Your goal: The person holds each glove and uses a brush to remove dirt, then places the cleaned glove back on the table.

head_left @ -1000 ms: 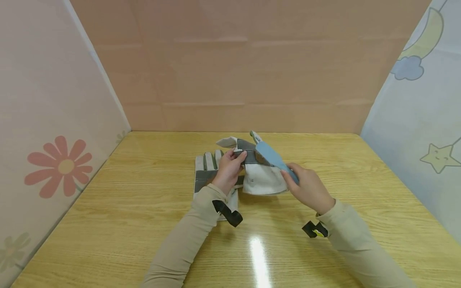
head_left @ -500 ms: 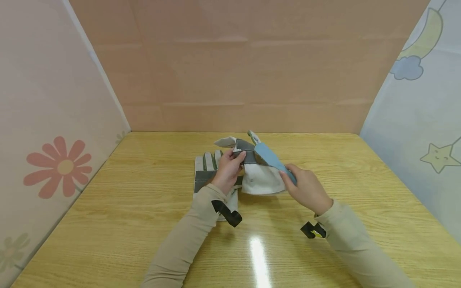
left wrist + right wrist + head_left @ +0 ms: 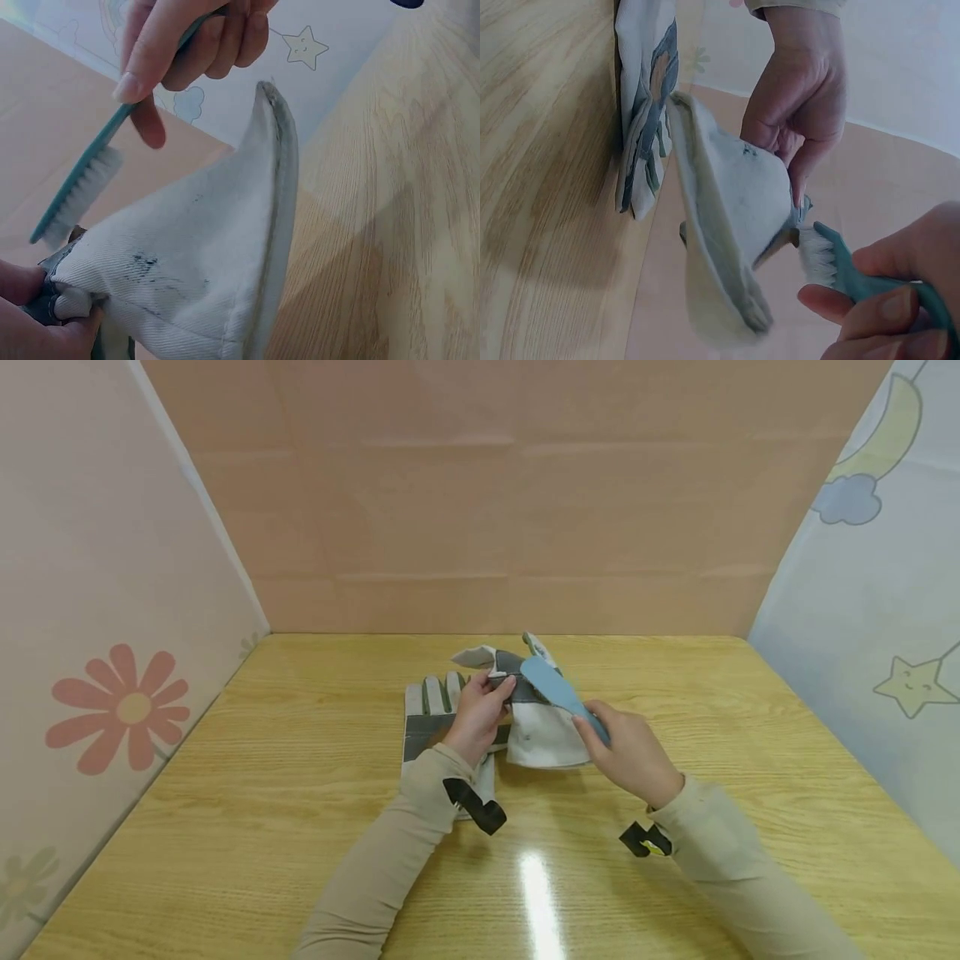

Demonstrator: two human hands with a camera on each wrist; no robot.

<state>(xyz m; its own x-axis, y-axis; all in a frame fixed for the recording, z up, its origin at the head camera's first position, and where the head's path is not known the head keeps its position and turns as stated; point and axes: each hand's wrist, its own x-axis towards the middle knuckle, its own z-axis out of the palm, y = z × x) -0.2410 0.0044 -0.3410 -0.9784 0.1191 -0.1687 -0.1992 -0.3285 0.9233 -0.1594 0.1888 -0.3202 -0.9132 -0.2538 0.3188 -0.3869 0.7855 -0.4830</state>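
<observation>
My left hand pinches a white and grey work glove at its grey band, holding it up off the table with the wide cuff hanging down. Small dark marks show on the cuff cloth in the left wrist view. In my right hand is a blue brush, gripped by its handle. Its white bristles face the glove, right at the grey band beside my left fingers. A second matching glove lies on the table, fingers pointing away, partly hidden beneath my left hand and forearm.
The wooden table runs back to a plain pinkish-brown wall. Printed panels stand on both sides, one with a flower, the other with a star. Black camera mounts hang from both wrists.
My right hand has shifted slightly left, carrying the brush head further over the glove's grey band towards my left fingers. The left hand and the lying glove stay nearly in place.
</observation>
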